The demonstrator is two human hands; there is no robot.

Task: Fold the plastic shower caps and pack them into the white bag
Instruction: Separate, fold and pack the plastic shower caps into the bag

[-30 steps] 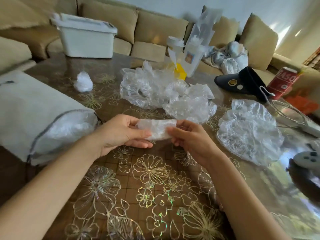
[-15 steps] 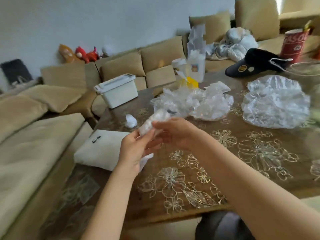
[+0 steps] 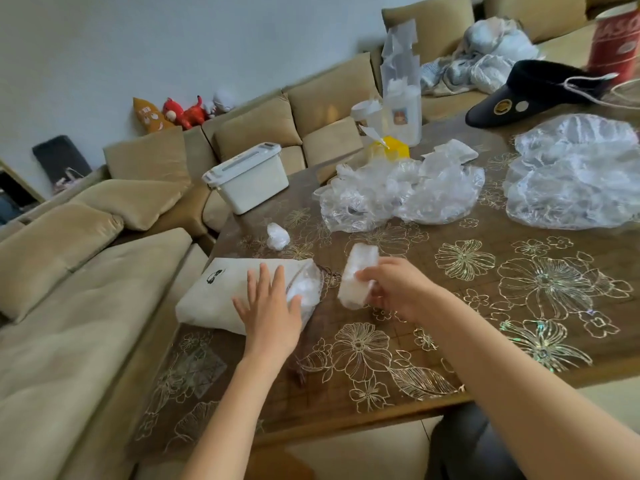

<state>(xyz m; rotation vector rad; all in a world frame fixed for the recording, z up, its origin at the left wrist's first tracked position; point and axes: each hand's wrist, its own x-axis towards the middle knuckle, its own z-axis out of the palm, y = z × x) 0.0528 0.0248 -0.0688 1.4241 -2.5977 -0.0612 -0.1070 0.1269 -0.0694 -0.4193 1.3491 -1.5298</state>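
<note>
The white bag [image 3: 214, 292] lies on its side at the table's left edge, its mouth facing right with clear plastic showing inside. My left hand [image 3: 268, 308] is spread flat with straight fingers over the bag near its mouth. My right hand [image 3: 394, 289] grips a folded shower cap [image 3: 356, 275], a narrow white-clear bundle held just right of the bag's mouth. A pile of loose shower caps [image 3: 398, 192] sits in the middle of the table, and a large spread-out cap [image 3: 571, 174] lies at the right. A small crumpled cap [image 3: 277, 235] lies behind the bag.
The brown table [image 3: 467, 306] has a gold flower cover. A white lidded box [image 3: 247, 178] stands at the far left corner. A black cap [image 3: 530, 93], a red tin [image 3: 613, 39] and clear packaging [image 3: 401, 88] stand at the back. Beige sofas surround the table.
My left hand let go of the folded cap and moved down onto the white bag. My right hand carried the cap down toward the bag's mouth. The view turned left.
</note>
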